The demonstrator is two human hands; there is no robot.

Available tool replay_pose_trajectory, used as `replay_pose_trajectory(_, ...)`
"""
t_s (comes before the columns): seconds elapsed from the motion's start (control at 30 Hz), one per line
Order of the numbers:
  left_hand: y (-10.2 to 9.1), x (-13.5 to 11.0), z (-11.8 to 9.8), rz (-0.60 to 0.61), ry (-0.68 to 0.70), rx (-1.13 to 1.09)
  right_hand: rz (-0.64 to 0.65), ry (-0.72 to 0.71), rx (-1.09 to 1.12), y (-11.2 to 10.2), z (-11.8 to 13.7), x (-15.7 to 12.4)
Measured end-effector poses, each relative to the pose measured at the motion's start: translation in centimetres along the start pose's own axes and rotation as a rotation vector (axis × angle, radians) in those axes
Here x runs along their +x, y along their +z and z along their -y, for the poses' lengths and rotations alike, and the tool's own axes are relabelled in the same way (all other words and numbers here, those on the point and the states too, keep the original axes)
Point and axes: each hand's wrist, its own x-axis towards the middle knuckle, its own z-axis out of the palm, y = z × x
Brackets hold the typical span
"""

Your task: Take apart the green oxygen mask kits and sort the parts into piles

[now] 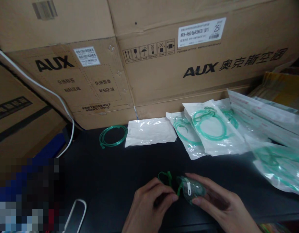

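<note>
My right hand [219,200] is closed around a clear green-tinted oxygen mask [196,191], held just above the black tabletop. A white metal nose clip [189,187] shows on the mask's face. In my left hand [153,205], thumb and forefinger pinch a green elastic strap [169,177], which loops up behind the fingers and runs to the mask's edge. Part of the strap is hidden by the left fingers. Farther back, a coiled green tube [113,136] lies on the table, beside a flat white package [150,132].
Clear bags [212,126] with coiled green tubing lie at the right, and another bag [280,165] lies nearer on that side. Large cardboard boxes [151,74] stand along the back. A white cable [64,103] hangs at the left; a white loop [76,210] lies at front left.
</note>
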Motion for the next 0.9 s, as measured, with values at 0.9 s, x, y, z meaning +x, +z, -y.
replay_pose_trajectory(0.9, 0.8, 0.6, -0.4, 0.024, -0.178, -0.098, 0.141, -0.198, -0.03, 0.8, 1.5, 0.1)
